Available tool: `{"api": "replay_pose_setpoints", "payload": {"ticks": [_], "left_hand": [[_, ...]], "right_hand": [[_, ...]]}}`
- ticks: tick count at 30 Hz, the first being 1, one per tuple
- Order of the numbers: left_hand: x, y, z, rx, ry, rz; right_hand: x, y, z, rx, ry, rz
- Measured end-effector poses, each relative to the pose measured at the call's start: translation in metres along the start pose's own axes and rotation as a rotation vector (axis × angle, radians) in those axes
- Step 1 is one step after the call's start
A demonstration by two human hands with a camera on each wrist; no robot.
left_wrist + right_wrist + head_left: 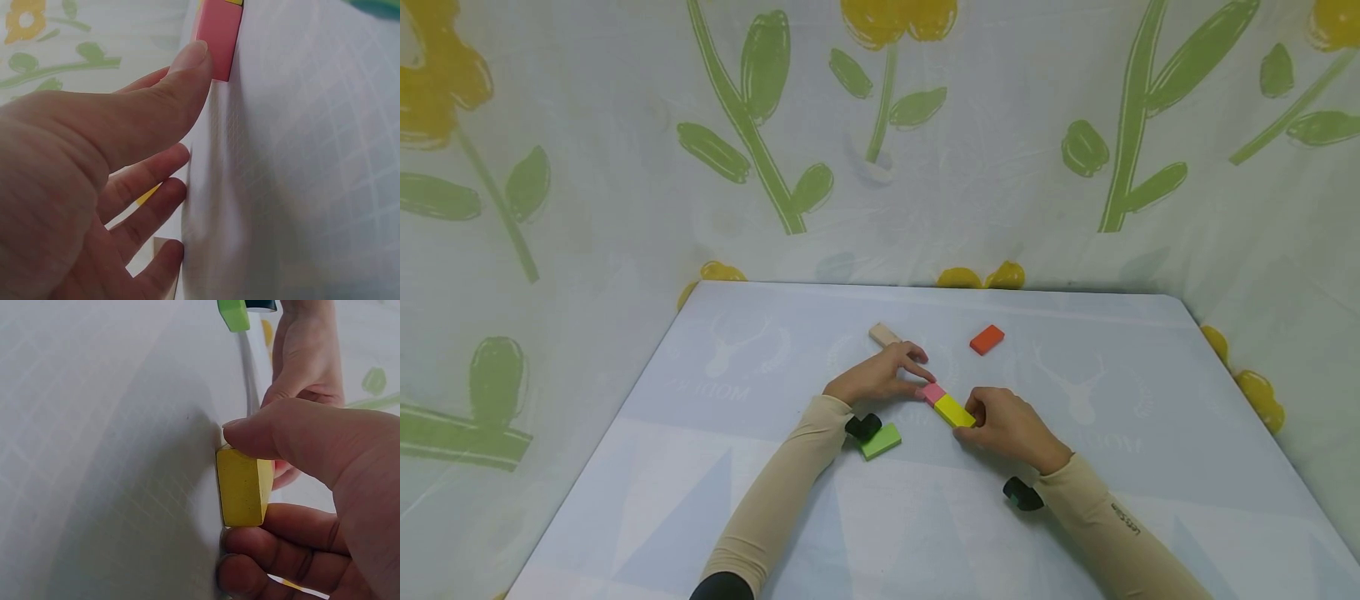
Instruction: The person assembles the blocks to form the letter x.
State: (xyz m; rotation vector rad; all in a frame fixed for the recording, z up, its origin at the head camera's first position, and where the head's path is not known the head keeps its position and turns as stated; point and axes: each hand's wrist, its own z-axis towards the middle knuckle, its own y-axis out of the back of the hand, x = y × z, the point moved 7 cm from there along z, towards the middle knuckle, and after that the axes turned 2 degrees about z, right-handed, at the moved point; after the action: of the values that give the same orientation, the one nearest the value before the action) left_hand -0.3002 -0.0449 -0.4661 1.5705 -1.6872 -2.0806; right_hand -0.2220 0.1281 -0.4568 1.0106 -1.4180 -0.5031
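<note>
A pink block [932, 394] and a yellow block [954, 412] lie end to end on the table, touching in a slanted row. My left hand [880, 377] pinches the pink block between thumb and index finger, its other fingers spread loosely. In the left wrist view the thumb presses the side of the pink block [219, 40]. At the opposite end of the row, my right hand [1013, 427] grips the yellow block. The right wrist view shows thumb and fingers on either side of the yellow block [240, 489].
A light green block [882, 442] lies beside the left wrist's black camera [863, 427]. Behind the left hand is a plain wood-coloured block [883, 334], partly covered. An orange-red block [987, 339] lies farther back on the white patterned table [700, 483]. Flower-printed cloth [970, 183] hangs around it.
</note>
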Motion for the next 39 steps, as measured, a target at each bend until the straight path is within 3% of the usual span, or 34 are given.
{"api": "replay_pose_setpoints", "payload": {"ticks": [39], "left_hand": [[-0.0003,0.0007,-0.0012,-0.004,-0.008,-0.004]], "right_hand": [[0.0023,0.0003,-0.0015,0.028,-0.046,-0.036]]}}
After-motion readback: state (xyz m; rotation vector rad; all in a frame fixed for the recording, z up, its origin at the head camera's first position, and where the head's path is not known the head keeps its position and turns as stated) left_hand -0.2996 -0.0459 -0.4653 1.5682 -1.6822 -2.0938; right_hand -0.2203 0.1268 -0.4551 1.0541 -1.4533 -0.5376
